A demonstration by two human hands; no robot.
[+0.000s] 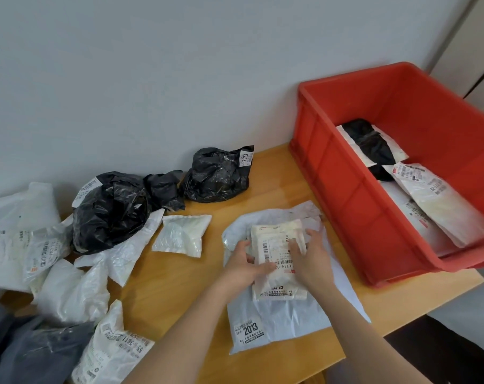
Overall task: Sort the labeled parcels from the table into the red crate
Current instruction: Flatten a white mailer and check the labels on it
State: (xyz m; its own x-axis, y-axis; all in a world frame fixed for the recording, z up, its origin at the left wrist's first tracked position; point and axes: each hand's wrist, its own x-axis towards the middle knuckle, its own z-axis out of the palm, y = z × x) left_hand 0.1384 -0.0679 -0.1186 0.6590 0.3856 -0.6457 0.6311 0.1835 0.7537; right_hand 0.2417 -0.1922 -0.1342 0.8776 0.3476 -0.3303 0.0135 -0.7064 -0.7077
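White parcel (277,245) gripped by two hands; three parcels in red crate (346,189).

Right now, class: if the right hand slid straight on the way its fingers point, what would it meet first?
The right hand points away, toward the wall. Past the small cream parcel lies the crumpled top of the large white mailer; probably that first, then bare table.

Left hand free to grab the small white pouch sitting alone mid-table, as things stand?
Probably not right away. The left hand is gripping the small labelled parcel along with the right hand. The white pouch itself lies uncovered on the table, just left of it, with nothing between.
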